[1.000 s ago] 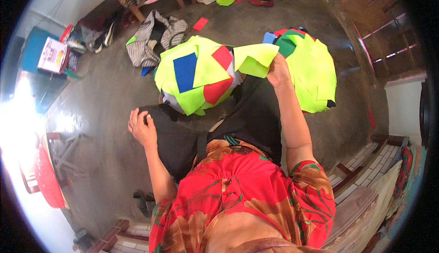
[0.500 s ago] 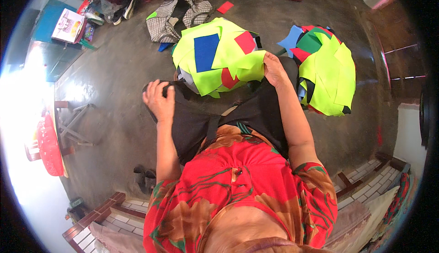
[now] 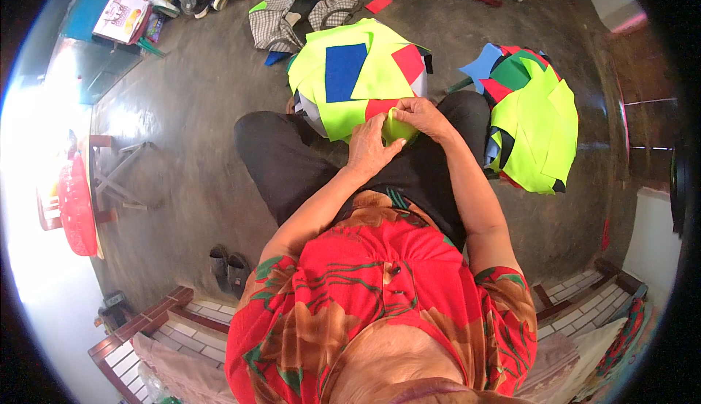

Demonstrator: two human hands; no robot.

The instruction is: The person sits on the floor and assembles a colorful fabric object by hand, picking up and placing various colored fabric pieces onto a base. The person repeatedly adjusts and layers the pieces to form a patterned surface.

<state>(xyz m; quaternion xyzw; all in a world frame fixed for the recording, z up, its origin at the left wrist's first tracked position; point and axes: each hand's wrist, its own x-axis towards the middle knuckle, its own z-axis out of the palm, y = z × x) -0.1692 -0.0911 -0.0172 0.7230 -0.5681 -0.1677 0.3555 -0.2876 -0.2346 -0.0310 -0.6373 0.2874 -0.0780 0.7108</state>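
Centre: left hand [image 3: 367,148] and right hand [image 3: 421,117] close together at yellow-green piece [image 3: 395,126], right one pinching it. Just above: heap of coloured pieces [image 3: 377,50], blue piece [image 3: 343,72] on top. Right: second heap [image 3: 539,126]. Top: checked cloth [image 3: 272,24], red scrap [image 3: 378,4] on floor [image 3: 175,207]. Lower left: dark footwear [image 3: 237,272].

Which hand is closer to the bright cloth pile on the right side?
Right. The right hand is left of that cloth pile, not touching it; the left hand is farther left.
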